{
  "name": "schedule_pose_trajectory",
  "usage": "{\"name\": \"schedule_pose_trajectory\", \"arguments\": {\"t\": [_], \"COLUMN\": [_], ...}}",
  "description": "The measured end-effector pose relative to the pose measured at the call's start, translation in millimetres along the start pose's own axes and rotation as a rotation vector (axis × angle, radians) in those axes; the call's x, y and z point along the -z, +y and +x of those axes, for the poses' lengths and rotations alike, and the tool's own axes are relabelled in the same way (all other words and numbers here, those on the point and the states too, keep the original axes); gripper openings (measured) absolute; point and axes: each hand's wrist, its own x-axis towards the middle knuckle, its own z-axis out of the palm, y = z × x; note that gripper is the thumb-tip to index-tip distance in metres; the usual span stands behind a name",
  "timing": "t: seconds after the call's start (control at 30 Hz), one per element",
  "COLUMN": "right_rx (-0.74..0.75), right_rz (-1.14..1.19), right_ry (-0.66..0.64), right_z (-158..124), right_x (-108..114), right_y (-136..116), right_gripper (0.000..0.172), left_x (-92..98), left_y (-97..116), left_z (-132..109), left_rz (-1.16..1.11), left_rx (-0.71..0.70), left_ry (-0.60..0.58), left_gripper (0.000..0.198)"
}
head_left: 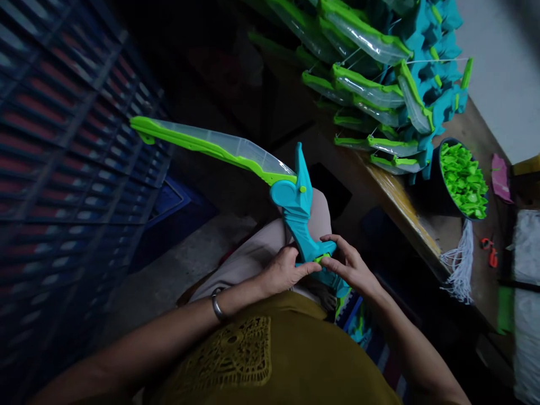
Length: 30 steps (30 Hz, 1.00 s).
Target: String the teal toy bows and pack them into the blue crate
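- The bow-shaped piece sits between the person's 2 hands, above the lap, which probably makes it easy to turn and steady.
- The left hand pinches the lower teal body, thumb stretched toward a small green insert; its other fingers are mostly hidden behind, presumably balancing the long limb.
- The right hand grips the far side of the same part, fingers bent over it and thumb close to the insert, so both thumbs seem to bear on that 1 spot.
- The long limb points to the upper left, into open space; whether its tip touches the blue crate I cannot tell.
- Similar pieces are stacked on the tabletop, probably layered to save room; thin white cord runs across some of them.
- A dark bucket of small green parts and a bundle of white strings stand to the right, seemingly kept within reach; orange scissors lie beyond.
- The piece looks angular and glossy: teal body with a round disc and pointed fin, lime-green limb, cloudy translucent panel along its upper edge.
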Motion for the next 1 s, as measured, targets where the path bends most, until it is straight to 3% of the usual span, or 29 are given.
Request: {"name": "schedule_pose_trajectory", "arguments": {"t": [0.27,0.5,0.73,0.87,1.0], "right_rx": [0.004,0.121,0.243,0.215,0.142], "right_rz": [-0.058,-0.202,-0.225,-0.166,-0.060], "right_ry": [-0.002,0.045,0.120,0.101,0.090], "right_z": [-6.2,-3.6,-1.2,10.2,23.1], "right_x": [-1.7,-3.9,-9.1,-6.3,-5.1], "right_y": [8.6,17.3,20.2,26.3,32.4], "right_gripper": [0.068,0.058,0.043,0.048,0.054], "left_x": [0.1,0.3,-8.5,-6.8,2.0], "left_y": [2.9,-0.1,-27.9,-33.4,-29.2], "left_z": [2.0,-2.3,-1.5,4.7,13.9], "left_rz": [0.063,0.271,0.438,0.397,0.302], "left_rx": [-0.005,0.036,0.013,-0.013,-0.023], "left_ry": [-0.102,-0.026,0.169,0.208,0.161], "left_gripper": [0.037,0.039,0.043,0.044,0.046]}}
